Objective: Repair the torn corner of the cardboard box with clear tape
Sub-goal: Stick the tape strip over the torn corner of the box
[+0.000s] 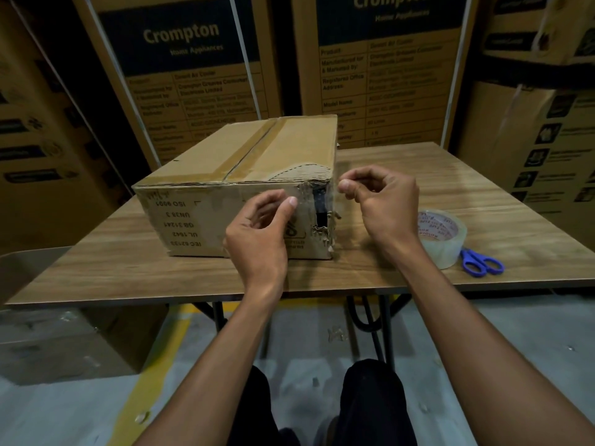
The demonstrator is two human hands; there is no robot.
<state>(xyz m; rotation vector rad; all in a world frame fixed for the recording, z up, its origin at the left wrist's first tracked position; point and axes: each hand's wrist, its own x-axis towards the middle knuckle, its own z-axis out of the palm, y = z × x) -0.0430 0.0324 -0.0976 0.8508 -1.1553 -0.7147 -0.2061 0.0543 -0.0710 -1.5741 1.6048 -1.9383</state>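
A brown cardboard box (206, 217) sits on the wooden table (96, 262), its near right corner torn (322, 217) with a dark gap showing. A strip of clear tape (317, 196) stretches across the top of that tear. My left hand (257, 233) pinches the strip's left end against the box's front face. Just right of the corner, my right hand (380, 201) pinches the strip's other end in the air.
A roll of clear tape (442, 236) and blue-handled scissors (481, 262) lie on the table at the right. Large printed cartons (193, 75) stand stacked behind and beside the table. A low box (48, 317) sits on the floor at left.
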